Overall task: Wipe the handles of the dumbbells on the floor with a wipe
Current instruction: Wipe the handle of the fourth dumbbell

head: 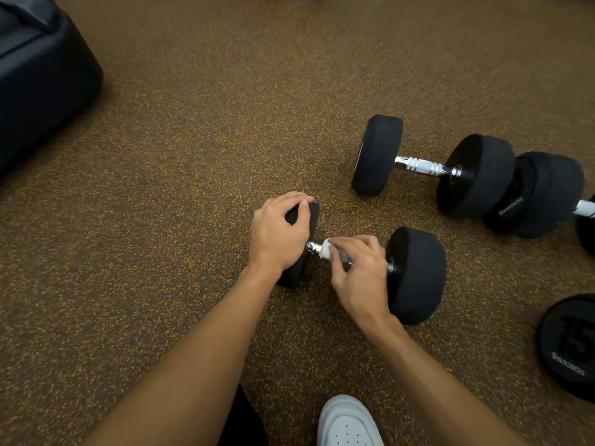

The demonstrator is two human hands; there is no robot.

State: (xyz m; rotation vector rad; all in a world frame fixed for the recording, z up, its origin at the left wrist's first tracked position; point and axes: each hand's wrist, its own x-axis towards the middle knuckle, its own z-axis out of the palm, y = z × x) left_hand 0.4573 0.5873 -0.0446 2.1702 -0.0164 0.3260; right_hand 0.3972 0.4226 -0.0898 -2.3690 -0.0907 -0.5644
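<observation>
A black dumbbell (417, 275) with a chrome handle lies on the speckled brown floor in the middle of the view. My left hand (278, 235) grips its left weight head from above. My right hand (359, 272) is closed around the handle, pressing a small white wipe (325, 247) against the chrome near the left end. Most of the handle is hidden under my right hand. A second dumbbell (421, 165) lies farther back to the right, its chrome handle bare. A third dumbbell (541, 194) sits behind it at the right edge.
A black padded bench or bag (38, 85) fills the upper left corner. Another black weight head marked 15 (570, 346) lies at the lower right edge. My white shoe (347, 423) is at the bottom centre. Open floor stretches to the left and back.
</observation>
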